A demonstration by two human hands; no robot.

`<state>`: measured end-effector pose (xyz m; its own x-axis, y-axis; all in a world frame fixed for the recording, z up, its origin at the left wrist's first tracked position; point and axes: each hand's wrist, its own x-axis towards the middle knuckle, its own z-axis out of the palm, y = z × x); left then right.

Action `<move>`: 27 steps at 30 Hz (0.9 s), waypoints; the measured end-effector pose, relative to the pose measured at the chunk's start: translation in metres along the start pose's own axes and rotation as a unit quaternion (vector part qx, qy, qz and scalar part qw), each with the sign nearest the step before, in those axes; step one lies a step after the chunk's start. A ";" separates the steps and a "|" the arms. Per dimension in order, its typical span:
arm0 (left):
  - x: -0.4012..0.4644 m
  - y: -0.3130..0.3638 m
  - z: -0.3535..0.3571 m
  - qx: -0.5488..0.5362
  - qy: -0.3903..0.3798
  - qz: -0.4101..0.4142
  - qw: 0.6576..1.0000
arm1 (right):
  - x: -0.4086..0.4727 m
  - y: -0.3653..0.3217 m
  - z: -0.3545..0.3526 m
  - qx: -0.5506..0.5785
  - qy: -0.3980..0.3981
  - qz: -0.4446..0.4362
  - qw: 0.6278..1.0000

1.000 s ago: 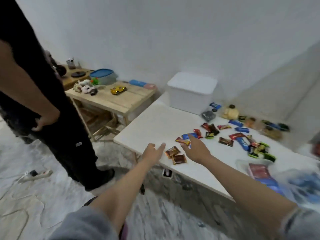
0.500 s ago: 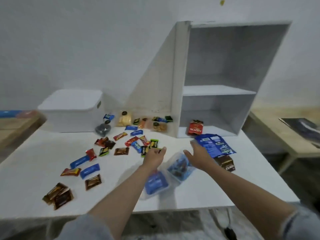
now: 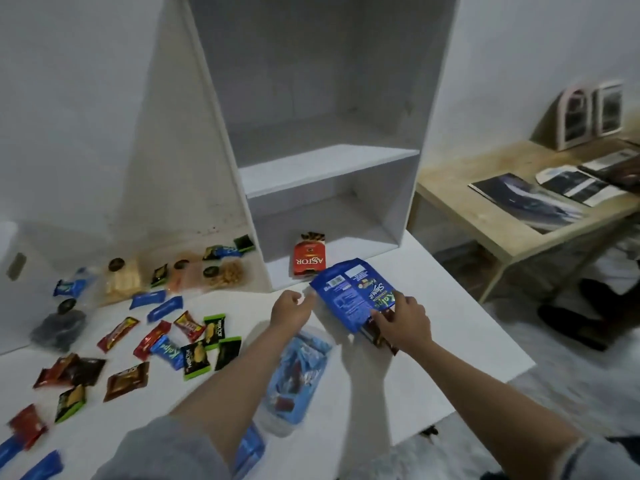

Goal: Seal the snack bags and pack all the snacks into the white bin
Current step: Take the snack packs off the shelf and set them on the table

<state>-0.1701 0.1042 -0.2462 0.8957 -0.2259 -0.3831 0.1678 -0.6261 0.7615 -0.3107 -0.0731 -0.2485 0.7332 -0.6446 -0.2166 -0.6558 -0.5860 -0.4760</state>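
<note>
Right of frame centre, the blue snack bag [image 3: 353, 299] lay on the white surface [image 3: 433, 375]. The right hand [image 3: 405, 323] pinched its lower edge; the left hand [image 3: 291, 311], loosely curled, held nothing. Probably light, crinkly and slippery, best held at its edges.

My left forearm [image 3: 221, 386] covers part of the clear snack bag [image 3: 294, 379]; white bin [image 3: 14, 268] cut off at left edge.
</note>
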 end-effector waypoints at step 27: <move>0.170 0.033 0.017 0.022 0.019 -0.087 0.996 | 0.041 -0.011 0.045 0.015 -0.039 0.083 0.996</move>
<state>-0.0193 0.0324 -0.2951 0.8700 -0.0832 -0.4860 0.3039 -0.6858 0.6613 -0.2653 -0.0713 -0.2903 0.6283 -0.6902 -0.3591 -0.7639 -0.4598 -0.4528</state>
